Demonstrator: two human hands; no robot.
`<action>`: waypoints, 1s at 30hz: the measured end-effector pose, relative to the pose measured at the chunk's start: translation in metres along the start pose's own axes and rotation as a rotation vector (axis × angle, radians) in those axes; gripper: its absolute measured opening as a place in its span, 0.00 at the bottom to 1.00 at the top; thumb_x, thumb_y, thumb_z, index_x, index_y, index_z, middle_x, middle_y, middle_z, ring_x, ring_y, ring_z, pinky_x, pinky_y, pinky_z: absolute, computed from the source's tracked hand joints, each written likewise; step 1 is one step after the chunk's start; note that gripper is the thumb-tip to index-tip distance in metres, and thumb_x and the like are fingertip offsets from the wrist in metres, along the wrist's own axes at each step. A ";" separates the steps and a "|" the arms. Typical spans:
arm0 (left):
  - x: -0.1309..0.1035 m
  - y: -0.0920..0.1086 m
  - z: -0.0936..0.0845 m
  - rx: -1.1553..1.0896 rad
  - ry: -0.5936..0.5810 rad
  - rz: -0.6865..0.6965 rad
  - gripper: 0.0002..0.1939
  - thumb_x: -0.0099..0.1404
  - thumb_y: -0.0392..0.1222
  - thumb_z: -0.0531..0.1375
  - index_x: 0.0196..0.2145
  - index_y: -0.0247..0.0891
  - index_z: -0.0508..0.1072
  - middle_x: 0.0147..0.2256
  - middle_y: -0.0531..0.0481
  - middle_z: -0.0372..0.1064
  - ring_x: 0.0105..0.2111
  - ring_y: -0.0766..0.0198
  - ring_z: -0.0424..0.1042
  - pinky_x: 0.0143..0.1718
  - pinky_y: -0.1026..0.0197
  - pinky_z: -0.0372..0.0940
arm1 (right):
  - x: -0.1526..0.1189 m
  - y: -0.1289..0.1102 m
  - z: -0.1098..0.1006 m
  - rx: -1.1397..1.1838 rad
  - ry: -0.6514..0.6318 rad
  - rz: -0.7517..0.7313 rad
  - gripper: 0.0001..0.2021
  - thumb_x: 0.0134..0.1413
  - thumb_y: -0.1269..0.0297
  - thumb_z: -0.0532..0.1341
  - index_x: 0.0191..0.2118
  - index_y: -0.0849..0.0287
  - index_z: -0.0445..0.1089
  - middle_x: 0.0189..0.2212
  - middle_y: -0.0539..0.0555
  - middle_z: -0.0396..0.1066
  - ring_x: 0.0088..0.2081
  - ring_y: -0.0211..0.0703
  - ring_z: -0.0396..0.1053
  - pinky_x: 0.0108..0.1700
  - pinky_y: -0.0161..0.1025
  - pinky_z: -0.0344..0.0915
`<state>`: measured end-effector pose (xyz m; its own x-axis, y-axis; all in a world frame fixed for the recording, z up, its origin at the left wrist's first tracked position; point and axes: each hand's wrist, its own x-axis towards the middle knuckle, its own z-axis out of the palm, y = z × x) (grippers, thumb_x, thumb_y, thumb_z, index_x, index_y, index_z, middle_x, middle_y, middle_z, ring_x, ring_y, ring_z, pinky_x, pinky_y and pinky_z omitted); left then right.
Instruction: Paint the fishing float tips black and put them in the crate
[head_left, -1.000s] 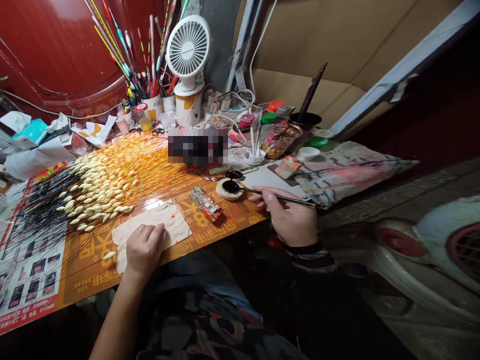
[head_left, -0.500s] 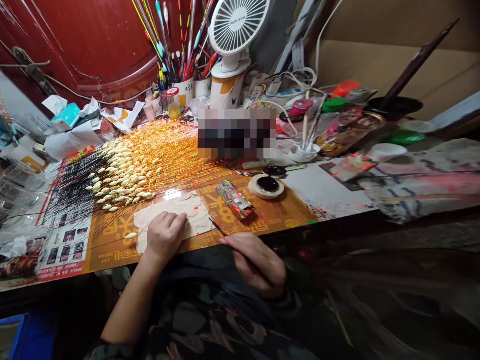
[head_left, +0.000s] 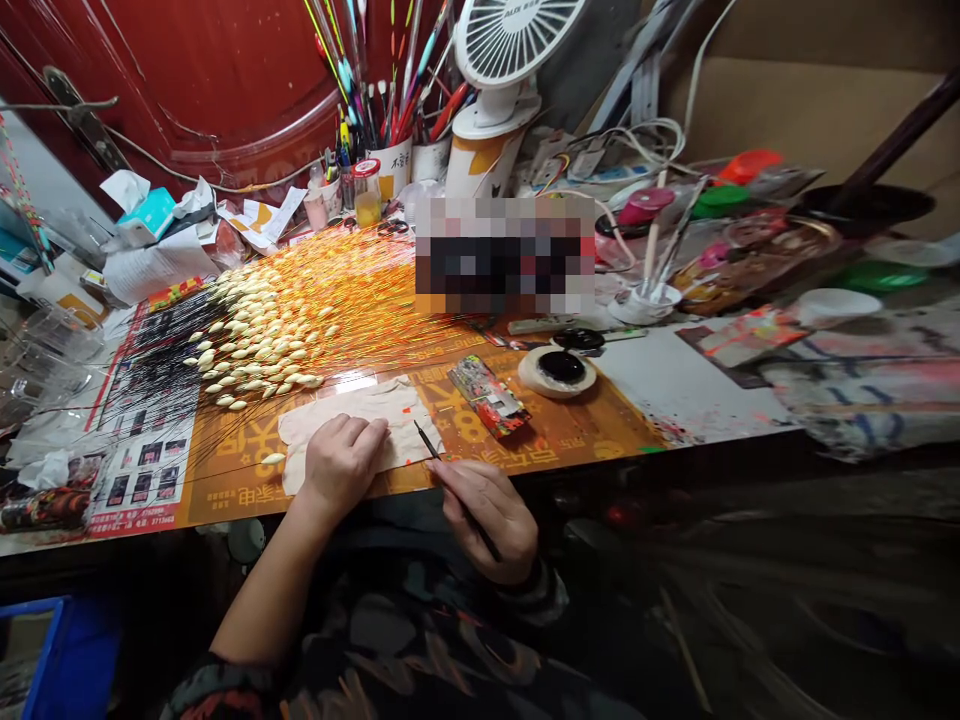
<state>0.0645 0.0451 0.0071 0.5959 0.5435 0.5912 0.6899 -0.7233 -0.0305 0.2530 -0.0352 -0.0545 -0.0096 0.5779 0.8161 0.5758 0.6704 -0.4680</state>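
Observation:
My left hand (head_left: 345, 460) is closed and rests on a pale cloth (head_left: 300, 415) at the table's front edge. A fishing float (head_left: 274, 459) with a cream body pokes out on its left side; its other end is hidden in the fingers. My right hand (head_left: 491, 520) pinches a thin dark paintbrush (head_left: 429, 441), its tip over the cloth's right side. Beyond the right hand lie a paint-smeared block (head_left: 487, 395) and a round pale dish (head_left: 531, 378) holding black paint (head_left: 562, 367). Many more cream-bodied floats (head_left: 262, 335) with orange-yellow tips lie in a heap behind the left hand.
A white fan (head_left: 517, 40) stands at the back beside cups (head_left: 394, 170) full of brushes and floats. Jars, lids and a white pot (head_left: 645, 303) with brushes crowd the right. Tissues (head_left: 146, 212) lie at back left. A blurred patch hides part of the table.
My right hand has moved left, bringing the brush tip over the cloth. My left hand stays at the same spot on the cloth. The camera view has shifted slightly.

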 end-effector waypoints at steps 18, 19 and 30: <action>-0.001 0.000 0.000 0.000 -0.015 -0.014 0.06 0.71 0.38 0.55 0.41 0.38 0.72 0.28 0.50 0.71 0.30 0.64 0.68 0.33 0.60 0.61 | 0.001 -0.004 0.001 0.026 0.024 0.018 0.28 0.58 0.79 0.59 0.63 0.55 0.63 0.44 0.57 0.76 0.43 0.48 0.73 0.42 0.47 0.74; -0.001 -0.001 0.000 -0.001 -0.018 -0.017 0.06 0.71 0.38 0.55 0.41 0.38 0.72 0.28 0.50 0.71 0.30 0.64 0.68 0.33 0.60 0.61 | 0.001 -0.004 0.001 0.020 0.028 0.016 0.28 0.58 0.79 0.59 0.63 0.55 0.63 0.44 0.58 0.76 0.43 0.48 0.73 0.42 0.47 0.74; 0.000 -0.001 0.000 0.000 -0.008 -0.007 0.06 0.71 0.37 0.55 0.40 0.37 0.72 0.28 0.50 0.71 0.30 0.64 0.68 0.32 0.60 0.61 | 0.001 -0.003 0.003 -0.011 0.013 0.006 0.28 0.59 0.79 0.59 0.64 0.55 0.61 0.45 0.58 0.75 0.44 0.49 0.73 0.43 0.48 0.73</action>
<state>0.0639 0.0463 0.0070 0.5941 0.5518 0.5853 0.6942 -0.7193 -0.0265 0.2490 -0.0354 -0.0534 0.0043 0.5755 0.8178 0.5851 0.6618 -0.4688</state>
